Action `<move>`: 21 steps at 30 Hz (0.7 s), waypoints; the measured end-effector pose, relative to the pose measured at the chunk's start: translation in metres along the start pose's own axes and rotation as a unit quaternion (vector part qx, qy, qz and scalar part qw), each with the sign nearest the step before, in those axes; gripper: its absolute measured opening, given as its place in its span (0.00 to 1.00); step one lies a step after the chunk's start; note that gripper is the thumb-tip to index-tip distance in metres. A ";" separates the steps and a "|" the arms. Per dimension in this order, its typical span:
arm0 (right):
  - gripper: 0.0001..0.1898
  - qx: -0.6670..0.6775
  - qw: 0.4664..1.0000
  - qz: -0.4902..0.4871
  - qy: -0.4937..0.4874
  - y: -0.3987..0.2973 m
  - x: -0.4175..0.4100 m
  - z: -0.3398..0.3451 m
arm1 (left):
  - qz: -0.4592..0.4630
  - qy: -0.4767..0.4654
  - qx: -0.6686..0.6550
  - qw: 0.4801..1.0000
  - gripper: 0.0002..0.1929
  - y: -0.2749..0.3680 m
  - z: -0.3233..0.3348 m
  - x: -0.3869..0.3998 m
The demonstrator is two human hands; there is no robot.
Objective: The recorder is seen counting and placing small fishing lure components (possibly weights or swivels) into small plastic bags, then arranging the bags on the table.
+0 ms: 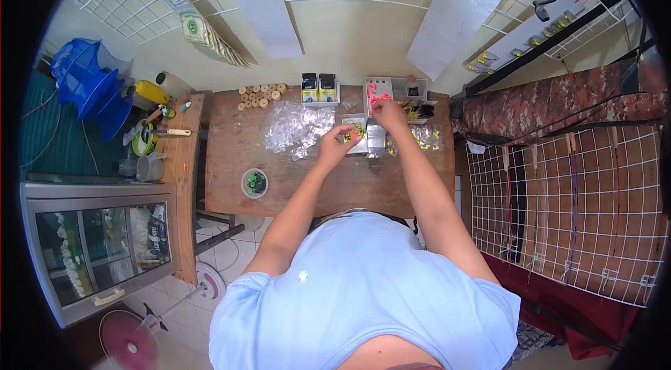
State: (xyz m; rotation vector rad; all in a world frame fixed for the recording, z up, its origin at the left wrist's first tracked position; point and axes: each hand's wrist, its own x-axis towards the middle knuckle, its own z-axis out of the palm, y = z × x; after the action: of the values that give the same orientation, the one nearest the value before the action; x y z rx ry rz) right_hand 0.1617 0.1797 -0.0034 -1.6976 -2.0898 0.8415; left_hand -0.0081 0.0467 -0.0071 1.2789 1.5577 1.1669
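My left hand [337,146] is over the left edge of a small white tray [358,148] of yellow, green and red pieces. Its thumb and index finger are close around something small and orange-red, too small to name. My right hand [390,114] reaches to the near part of a white box [371,83] holding bright pink-red pieces [381,98]; its fingertips are among them, and whether they grip one cannot be told. Small clear plastic bags [300,128] lie heaped to the left of my left hand. Bags with yellow pieces [429,138] lie right of the tray, partly behind my right wrist.
On the wooden table [225,150] stand a round tub of green and dark pieces [255,183], cork-like discs [259,95] and black-and-yellow packets [318,89]. A compartment tray with a small bottle [412,88] is at the back right. A fan [129,341] stands lower left.
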 end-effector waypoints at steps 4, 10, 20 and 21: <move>0.09 -0.094 0.994 0.017 -0.044 -0.007 0.014 0.007 | 0.012 0.010 -0.014 1.000 0.21 -0.005 -0.001 0.000; 0.08 -0.120 0.990 0.022 -0.067 -0.008 0.023 0.010 | -0.011 0.011 -0.028 0.999 0.20 -0.003 0.000 -0.010; 0.12 0.027 0.998 0.062 -0.010 -0.008 0.010 -0.004 | -0.023 0.008 -0.011 1.000 0.20 -0.002 -0.004 -0.016; 0.12 0.027 0.998 0.063 -0.009 -0.003 0.006 -0.003 | -0.022 0.006 -0.012 1.000 0.20 -0.002 -0.004 -0.015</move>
State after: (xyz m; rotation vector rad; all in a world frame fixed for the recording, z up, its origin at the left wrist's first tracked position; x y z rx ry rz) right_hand 0.1602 0.1858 0.0002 -1.8157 -1.9691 0.9441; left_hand -0.0096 0.0310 -0.0076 1.2176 1.5692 1.1636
